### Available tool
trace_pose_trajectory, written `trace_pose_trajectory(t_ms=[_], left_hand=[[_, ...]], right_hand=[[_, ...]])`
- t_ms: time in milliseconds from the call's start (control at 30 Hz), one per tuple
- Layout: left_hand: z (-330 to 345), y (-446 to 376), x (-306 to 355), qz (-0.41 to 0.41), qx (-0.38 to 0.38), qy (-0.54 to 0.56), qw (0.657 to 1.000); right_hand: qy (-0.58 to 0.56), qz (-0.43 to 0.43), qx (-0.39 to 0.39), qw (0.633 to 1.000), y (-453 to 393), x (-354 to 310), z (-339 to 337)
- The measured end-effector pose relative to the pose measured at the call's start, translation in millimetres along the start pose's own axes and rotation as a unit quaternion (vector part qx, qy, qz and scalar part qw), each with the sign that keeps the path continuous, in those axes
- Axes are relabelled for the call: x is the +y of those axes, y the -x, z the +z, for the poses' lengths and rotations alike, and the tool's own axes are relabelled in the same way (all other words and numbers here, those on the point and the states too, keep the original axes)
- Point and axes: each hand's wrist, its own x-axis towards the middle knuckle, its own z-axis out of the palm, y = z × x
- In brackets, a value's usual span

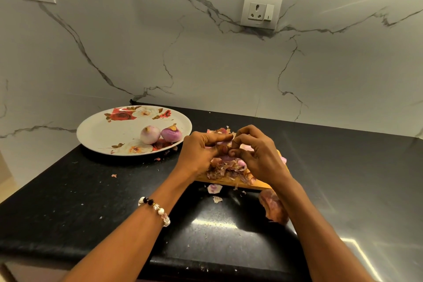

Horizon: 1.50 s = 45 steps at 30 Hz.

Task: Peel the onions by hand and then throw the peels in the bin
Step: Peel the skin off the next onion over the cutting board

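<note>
Gripping onion (pixel 225 157) near board edge (pixel 231 183)

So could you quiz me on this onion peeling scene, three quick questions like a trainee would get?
1. How many onions lie on the plate?
2. True or false: the pile of peels sits on the plate.
3. Which wrist wears the bracelet: A left, B right?

Key
1. Two: a pale onion and a purple onion.
2. False: it lies on the board, under the left hand and right hand, which hold a third onion.
3. A.
</note>
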Motion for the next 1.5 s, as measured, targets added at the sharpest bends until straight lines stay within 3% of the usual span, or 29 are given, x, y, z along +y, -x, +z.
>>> trace_pose_trajectory(t_ms=[400, 833, 1067, 1300, 1500], left_hand=[[0.8, -1.0, 6.3, -0.012, 0.034, 0.098, 0.995], [5.4, -0.5, 1.1, -0.012, 0.058, 0.047, 0.997], [5.4, -0.4, 0.7, -0.024, 0.063, 0.064, 0.996], [3.2, -3.6, 3.9, -0.043, 0.069, 0.134, 0.988], [4.7, -1.2, 6.0, -0.018, 0.074, 0.095, 0.993]], right_hand=[[-0.083, 0.015, 0.088, 0.993, -4.3, -0.5, -1.3], [0.069, -0.024, 0.044, 0.996, -5.0, -1.2, 4.1], [0.060, -0.015, -0.006, 0.998, -2.2, 0.9, 5.7], [-0.074, 0.039, 0.075, 0.994, -5.6, -3.0, -2.0], [-0.045, -0.006, 0.112, 0.993, -4.7, -2.4, -1.7]])
